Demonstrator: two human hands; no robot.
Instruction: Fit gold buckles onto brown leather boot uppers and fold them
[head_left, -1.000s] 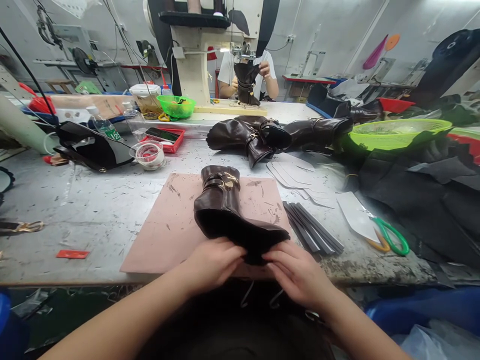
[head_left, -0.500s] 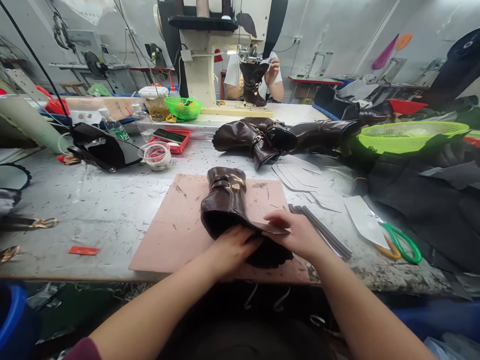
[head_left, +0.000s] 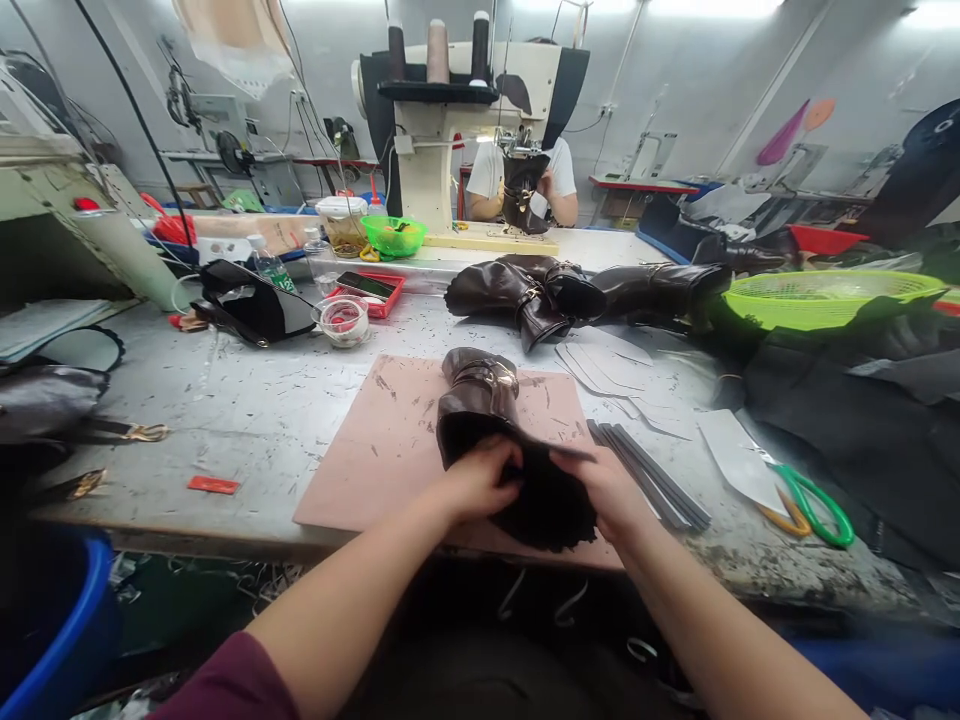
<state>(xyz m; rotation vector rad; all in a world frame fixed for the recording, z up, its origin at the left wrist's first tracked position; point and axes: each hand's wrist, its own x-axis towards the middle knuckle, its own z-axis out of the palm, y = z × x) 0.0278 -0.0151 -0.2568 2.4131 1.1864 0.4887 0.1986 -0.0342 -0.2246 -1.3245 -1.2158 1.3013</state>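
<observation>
A dark brown leather boot upper (head_left: 480, 398) with a gold-buckled strap lies on a pink board (head_left: 352, 455), its scalloped black-lined opening facing me. My left hand (head_left: 484, 480) reaches into this opening, its fingers curled closed at the dark lining; the fingertips are partly hidden. At the opening's right edge, my right hand (head_left: 604, 490) grips the leather, thumb on top and fingers underneath. Grey strips (head_left: 649, 475) lie just beyond that hand.
More boot uppers (head_left: 517, 295) lie behind the board, near pale cut pieces (head_left: 592, 365). Green-handled scissors (head_left: 814, 505) rest at right beside a yellow-green basket (head_left: 832, 300). A sewing machine (head_left: 424, 150) stands at the back, with a person behind it. A blue bin (head_left: 97, 600) is at lower left.
My left fingers have gone from lying flat to curling inside the boot upper. My right hand has drawn its edge aside, so the opening gapes wider. The whole view has shifted slightly.
</observation>
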